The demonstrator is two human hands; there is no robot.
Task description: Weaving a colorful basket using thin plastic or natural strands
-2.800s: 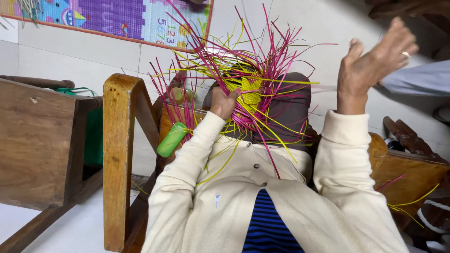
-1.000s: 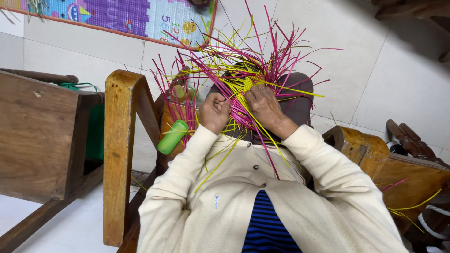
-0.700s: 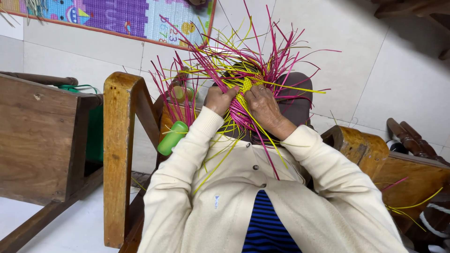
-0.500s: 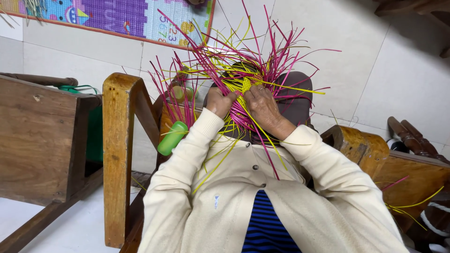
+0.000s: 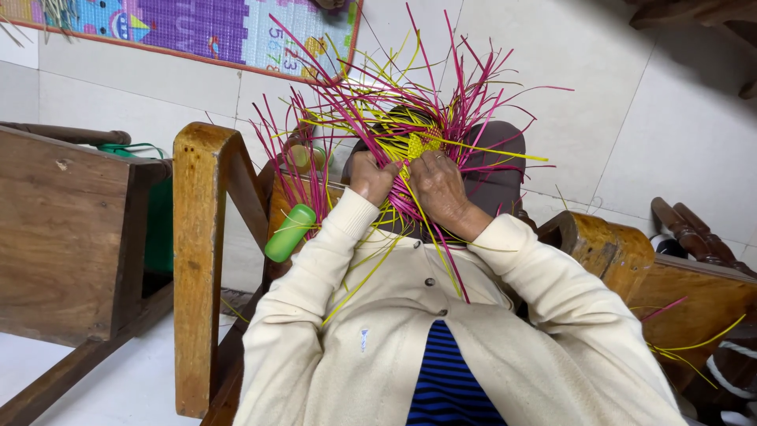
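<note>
A half-woven piece of pink and yellow strips [image 5: 416, 143] rests on my lap, its loose ends fanning out in all directions. My left hand [image 5: 371, 175] grips its left side, fingers closed on the strips. My right hand [image 5: 438, 185] presses on the weave just beside it, fingers curled over pink and yellow strands. Both cream sleeves reach up from the bottom of the view. A small woven yellow patch sits between the two hands.
A wooden chair arm [image 5: 201, 252] stands at my left, with a green cylinder [image 5: 289, 232] lying beside it. Another wooden seat [image 5: 67, 237] is further left. A wooden armrest [image 5: 615, 252] is at right with loose strips on it. A colourful mat [image 5: 197, 28] lies on the tiled floor.
My right hand came down from the air onto the weave. Since then both hands have shifted only slightly on the strips.
</note>
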